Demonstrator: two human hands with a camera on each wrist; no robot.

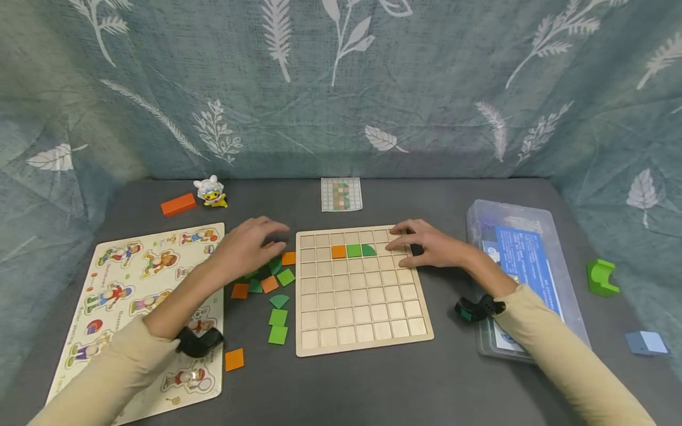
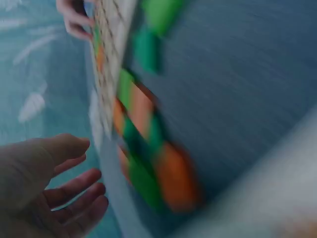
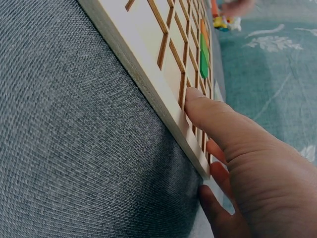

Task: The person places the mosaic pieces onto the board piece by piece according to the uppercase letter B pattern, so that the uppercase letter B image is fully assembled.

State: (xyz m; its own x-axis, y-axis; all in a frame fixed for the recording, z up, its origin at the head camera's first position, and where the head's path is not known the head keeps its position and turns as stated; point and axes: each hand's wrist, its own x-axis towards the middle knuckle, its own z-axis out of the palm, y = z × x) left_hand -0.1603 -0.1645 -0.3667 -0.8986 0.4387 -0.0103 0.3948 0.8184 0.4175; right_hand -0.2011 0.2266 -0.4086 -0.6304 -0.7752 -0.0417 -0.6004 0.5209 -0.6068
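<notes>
A wooden grid board (image 1: 362,307) lies in the middle of the grey table. Its second row holds an orange tile (image 1: 338,251), a green square tile (image 1: 354,250) and a green quarter-round tile (image 1: 369,249). My left hand (image 1: 250,245) hovers with relaxed fingers over a loose pile of orange and green tiles (image 1: 266,278) left of the board and holds nothing. The left wrist view is blurred, showing the open left hand (image 2: 59,193) near the tiles (image 2: 148,163). My right hand (image 1: 423,242) rests on the board's far right corner, its thumb (image 3: 208,116) lying along the board's edge (image 3: 148,84).
A picture puzzle board (image 1: 133,296) lies at the left. Behind it are an orange block (image 1: 178,205) and a small toy figure (image 1: 211,192). A pattern card (image 1: 341,194) sits beyond the grid. A clear plastic box (image 1: 522,272), a green block (image 1: 602,277) and a blue block (image 1: 646,343) stand right.
</notes>
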